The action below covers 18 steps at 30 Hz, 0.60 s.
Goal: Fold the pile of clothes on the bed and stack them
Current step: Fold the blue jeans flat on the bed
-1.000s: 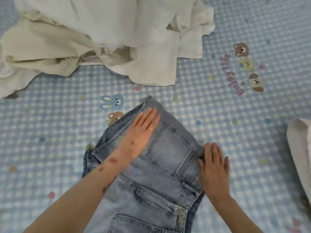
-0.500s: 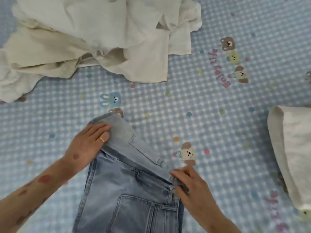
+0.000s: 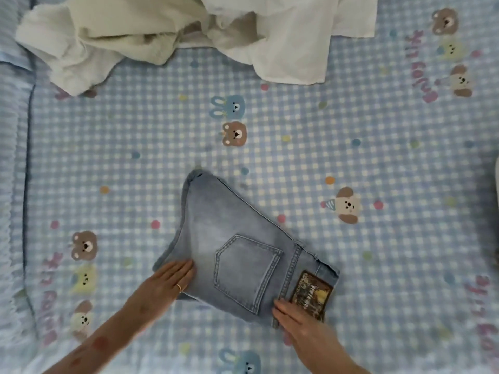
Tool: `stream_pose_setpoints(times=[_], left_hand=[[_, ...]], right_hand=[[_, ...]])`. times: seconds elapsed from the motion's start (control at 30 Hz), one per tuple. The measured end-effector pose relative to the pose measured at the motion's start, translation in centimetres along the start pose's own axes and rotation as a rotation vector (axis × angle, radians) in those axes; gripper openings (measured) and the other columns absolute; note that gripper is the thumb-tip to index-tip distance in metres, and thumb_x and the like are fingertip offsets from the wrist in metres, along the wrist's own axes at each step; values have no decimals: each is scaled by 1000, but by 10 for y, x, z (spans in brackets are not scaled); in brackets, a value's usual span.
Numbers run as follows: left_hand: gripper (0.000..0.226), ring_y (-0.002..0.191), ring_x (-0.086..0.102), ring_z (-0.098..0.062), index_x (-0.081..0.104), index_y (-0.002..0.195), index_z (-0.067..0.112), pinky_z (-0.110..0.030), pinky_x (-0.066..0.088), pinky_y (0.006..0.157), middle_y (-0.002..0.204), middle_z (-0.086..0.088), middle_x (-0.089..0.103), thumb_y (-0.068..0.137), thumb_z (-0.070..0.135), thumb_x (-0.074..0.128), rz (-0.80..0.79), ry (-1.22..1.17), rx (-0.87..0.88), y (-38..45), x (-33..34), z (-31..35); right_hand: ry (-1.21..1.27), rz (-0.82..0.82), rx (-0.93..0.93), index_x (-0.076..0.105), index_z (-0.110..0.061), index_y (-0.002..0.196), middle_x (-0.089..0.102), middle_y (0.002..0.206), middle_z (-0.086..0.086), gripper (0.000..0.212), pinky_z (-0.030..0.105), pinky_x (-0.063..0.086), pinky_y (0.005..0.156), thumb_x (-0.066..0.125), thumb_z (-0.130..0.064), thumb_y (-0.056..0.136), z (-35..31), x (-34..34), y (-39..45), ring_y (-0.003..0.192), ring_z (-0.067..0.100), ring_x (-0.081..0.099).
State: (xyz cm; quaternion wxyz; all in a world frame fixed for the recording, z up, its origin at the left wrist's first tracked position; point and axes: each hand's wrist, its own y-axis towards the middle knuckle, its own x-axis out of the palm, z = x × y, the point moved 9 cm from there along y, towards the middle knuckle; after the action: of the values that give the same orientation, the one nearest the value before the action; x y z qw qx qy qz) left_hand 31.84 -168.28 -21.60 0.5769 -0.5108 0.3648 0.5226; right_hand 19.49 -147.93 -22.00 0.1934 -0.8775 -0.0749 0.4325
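Pressing flat (fingers straight), left hand (image 3: 164,283) and right hand (image 3: 298,321) rest on folded jeans (image 3: 243,255).

We see a blue-and-white checked bed sheet (image 3: 351,163) printed with coloured dots, a blue cartoon rabbit (image 3: 229,107) just above a brown cartoon bear (image 3: 234,133), a cream puppy in a party hat (image 3: 345,205), and pink lettering (image 3: 421,76).

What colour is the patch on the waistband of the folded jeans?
Brown with yellowish print, on the folded light blue denim jeans' rectangular waistband patch; head view.
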Motion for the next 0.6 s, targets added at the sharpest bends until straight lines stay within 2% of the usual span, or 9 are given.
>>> stream_pose_setpoints(times=[0.07, 0.1, 0.17, 0.23, 0.3, 0.4, 0.5, 0.6], left_hand=[[50, 92, 71, -26, 75, 95, 4, -38, 45, 94, 105, -12, 72, 91, -1, 26, 3, 18, -55, 2, 4, 8], [48, 103, 67, -27, 73, 103, 3, -36, 37, 102, 114, -13, 68, 88, -1, 27, 22, 12, -86, 8, 4, 13], [55, 130, 46, -28, 54, 130, 3, -37, 21, 113, 140, -14, 48, 79, 3, 34, 58, -21, -156, 36, 3, 20], [56, 142, 26, -26, 34, 144, 6, -40, 16, 116, 152, -12, 28, 88, 16, 36, 78, -59, -226, 81, 0, 20], [58, 144, 20, -26, 27, 147, 9, -43, 18, 115, 155, -12, 21, 96, 35, 32, 36, -52, -317, 123, 11, -2], [67, 145, 15, -24, 17, 150, 13, -45, 10, 116, 157, -10, 13, 95, 52, 24, -43, -6, -449, 137, 52, -58], [71, 146, 4, -18, 5, 152, 15, -43, 2, 118, 159, -6, 5, 96, 58, 16, -78, 0, -455, 128, 90, -80], [70, 146, 0, -18, 2, 152, 15, -43, -1, 118, 159, -5, 2, 97, 56, 15, -77, 1, -450, 133, 81, -78]], right_hand=[[16, 122, 38, 75, -23, 102, 67, 117, -8, 40, 17, 45, 93, 61, -53, 80, 1, -11, 4, 111, 6, 61], [52, 215, 68, 71, -19, 112, 63, 126, -3, 44, 24, 44, 99, 48, -49, 91, 2, -20, 9, 117, 10, 59], [23, 354, 163, 56, -15, 132, 47, 144, 5, 48, 43, 32, 109, 33, -41, 100, 6, -40, 27, 134, 21, 43], [-65, 298, 300, 42, -16, 142, 35, 152, 10, 50, 53, 23, 110, 24, -39, 101, 21, -45, 54, 141, 28, 30], [-116, 202, 394, 33, -17, 146, 27, 155, 10, 55, 53, 17, 112, 17, -42, 100, 46, -38, 71, 143, 30, 22], [-194, 143, 378, 25, -21, 150, 16, 159, 7, 59, 50, 11, 115, 13, -50, 100, 85, -5, 79, 146, 26, 15], [-210, 138, 340, 22, -23, 151, 14, 160, 4, 61, 50, 11, 116, 19, -53, 98, 106, 17, 87, 146, 24, 15], [-204, 174, 313, 26, -22, 149, 19, 158, 5, 60, 50, 16, 114, 16, -52, 98, 97, 5, 93, 145, 23, 17]])
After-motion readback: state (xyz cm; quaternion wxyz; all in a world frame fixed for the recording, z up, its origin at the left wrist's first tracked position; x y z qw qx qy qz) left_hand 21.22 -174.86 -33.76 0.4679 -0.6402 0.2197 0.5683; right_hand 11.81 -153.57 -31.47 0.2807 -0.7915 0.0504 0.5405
